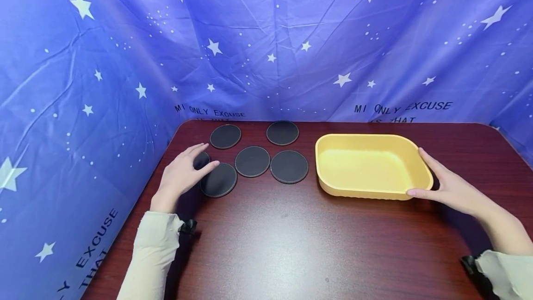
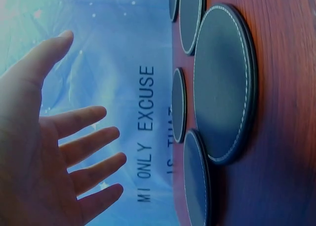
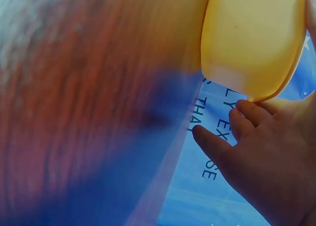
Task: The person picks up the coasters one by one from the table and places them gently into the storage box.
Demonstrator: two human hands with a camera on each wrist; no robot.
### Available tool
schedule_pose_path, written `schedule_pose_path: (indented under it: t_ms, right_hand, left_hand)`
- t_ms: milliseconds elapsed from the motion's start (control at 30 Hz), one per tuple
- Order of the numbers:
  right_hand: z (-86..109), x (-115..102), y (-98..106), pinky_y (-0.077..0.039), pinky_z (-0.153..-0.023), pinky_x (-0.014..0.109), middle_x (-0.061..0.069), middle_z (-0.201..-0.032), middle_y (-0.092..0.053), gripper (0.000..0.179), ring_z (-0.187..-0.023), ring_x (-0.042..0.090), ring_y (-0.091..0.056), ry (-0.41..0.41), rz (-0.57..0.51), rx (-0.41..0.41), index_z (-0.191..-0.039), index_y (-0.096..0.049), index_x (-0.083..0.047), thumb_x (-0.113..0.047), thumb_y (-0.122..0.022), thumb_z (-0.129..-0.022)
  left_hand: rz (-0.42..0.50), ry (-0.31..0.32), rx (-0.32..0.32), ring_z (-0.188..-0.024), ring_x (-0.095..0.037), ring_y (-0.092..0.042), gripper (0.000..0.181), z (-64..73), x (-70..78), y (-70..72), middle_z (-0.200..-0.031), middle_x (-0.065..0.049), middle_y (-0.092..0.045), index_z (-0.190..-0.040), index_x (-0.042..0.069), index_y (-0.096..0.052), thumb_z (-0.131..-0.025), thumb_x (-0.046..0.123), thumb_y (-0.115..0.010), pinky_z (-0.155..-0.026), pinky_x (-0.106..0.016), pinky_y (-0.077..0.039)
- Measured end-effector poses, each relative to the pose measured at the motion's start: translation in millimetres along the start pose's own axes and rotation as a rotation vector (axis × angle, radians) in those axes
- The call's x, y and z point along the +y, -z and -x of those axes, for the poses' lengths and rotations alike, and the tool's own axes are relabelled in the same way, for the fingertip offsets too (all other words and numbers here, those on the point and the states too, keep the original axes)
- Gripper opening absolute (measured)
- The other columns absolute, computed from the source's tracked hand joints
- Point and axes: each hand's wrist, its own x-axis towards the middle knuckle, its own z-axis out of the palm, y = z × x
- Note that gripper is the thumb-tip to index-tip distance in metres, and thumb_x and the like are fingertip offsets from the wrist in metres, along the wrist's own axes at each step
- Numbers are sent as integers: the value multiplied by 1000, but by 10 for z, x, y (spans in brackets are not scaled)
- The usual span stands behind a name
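Observation:
My left hand [image 1: 180, 173], fingers spread and thumb apart, hovers over the left end of a group of black round coasters with stitched edges. Beneath it lie the nearest coaster [image 1: 218, 183] and another coaster [image 1: 201, 159] partly hidden by the fingers. The left wrist view shows that palm holding nothing, beside a large-looking coaster [image 2: 222, 82]. At the right, my right hand [image 1: 454, 189] grips the short end of a yellow rectangular basin [image 1: 362, 194], thumb at the front corner, fingers around the back corner. In the right wrist view its fingers [image 3: 244, 119] curl against the basin's outside.
More coasters lie flat: one at the back left [image 1: 226, 136], one at the back middle [image 1: 282, 133], and two in front of these, a coaster [image 1: 252, 161] and a coaster [image 1: 289, 166] side by side. A blue star-printed cloth [image 1: 266, 78] hangs behind the dark red table [image 1: 291, 244].

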Motion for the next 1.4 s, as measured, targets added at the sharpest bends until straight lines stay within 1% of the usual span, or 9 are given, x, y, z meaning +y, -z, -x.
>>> schedule_pose_path:
  t_ms: [133, 333, 533, 667, 800, 900, 1067, 1233, 1400]
  right_hand:
    - [-4, -19, 0, 7, -112, 8, 20, -167, 0, 109, -142, -14, 8, -21, 0, -10, -161, 4, -18, -24, -75, -87]
    - [-9, -30, 0, 7, -114, 11, 21, -167, 1, 109, -144, -10, 9, -29, -8, -16, -161, 5, -18, -24, -75, -87]
    - [-21, -53, -10, 8, -118, 18, 20, -167, 3, 109, -149, 1, 10, -54, -4, -22, -160, 7, -19, -27, -74, -88]
    - [-38, -67, -12, 8, -119, 21, 20, -167, 3, 110, -150, 6, 11, -58, -3, -22, -160, 8, -18, -28, -74, -88]
    - [-46, -73, -16, 8, -120, 25, 20, -167, 3, 110, -151, 9, 11, -62, -10, -26, -160, 8, -18, -28, -74, -88]
    - [-46, -72, -19, 8, -121, 25, 21, -167, 4, 110, -151, 10, 11, -64, -12, -28, -160, 8, -19, -28, -74, -88]
    - [-49, -65, -23, 8, -120, 25, 20, -167, 4, 110, -151, 9, 12, -67, -16, -29, -160, 9, -19, -28, -74, -88]
    - [-48, -59, -24, 8, -119, 21, 20, -167, 4, 110, -150, 5, 11, -59, -27, -25, -160, 8, -19, -26, -74, -88]
    - [-46, -60, -22, 6, -123, 36, 21, -167, 4, 110, -152, 11, 10, -58, -33, -29, -160, 9, -20, -26, -74, -88]
  left_hand:
    - [20, 6, 10, -146, -33, -38, 78, 36, -90, 24, -158, -8, -42, -152, 22, -43, -89, 67, -57, -108, -60, -42]
    - [61, 26, 28, -144, -36, -39, 79, 80, -238, 22, -157, -11, -43, -151, 21, -44, -89, 65, -60, -108, -61, -41]
    - [105, 67, 23, -145, -38, -37, 82, 110, -363, -2, -156, -15, -42, -152, 18, -43, -87, 66, -61, -113, -61, -36]
    - [134, 99, 28, -144, -41, -36, 83, 131, -434, -19, -156, -19, -41, -152, 13, -42, -88, 63, -63, -115, -61, -33]
    - [182, 121, 48, -140, -42, -41, 83, 155, -498, -42, -154, -22, -42, -151, 7, -41, -89, 58, -65, -113, -60, -36]
    - [222, 150, 64, -139, -42, -43, 82, 168, -544, -67, -153, -24, -43, -151, 5, -41, -90, 55, -66, -113, -60, -36]
    - [263, 212, 83, -144, -43, -36, 83, 171, -629, -122, -154, -25, -41, -151, 4, -40, -90, 54, -66, -117, -59, -31]
    - [328, 295, 71, -145, -42, -35, 79, 172, -702, -174, -155, -26, -38, -153, 4, -36, -93, 49, -62, -120, -55, -29]
    - [397, 320, 64, -140, -44, -42, 69, 171, -766, -202, -160, -26, -29, -153, 1, -35, -99, 37, -57, -121, -53, -30]
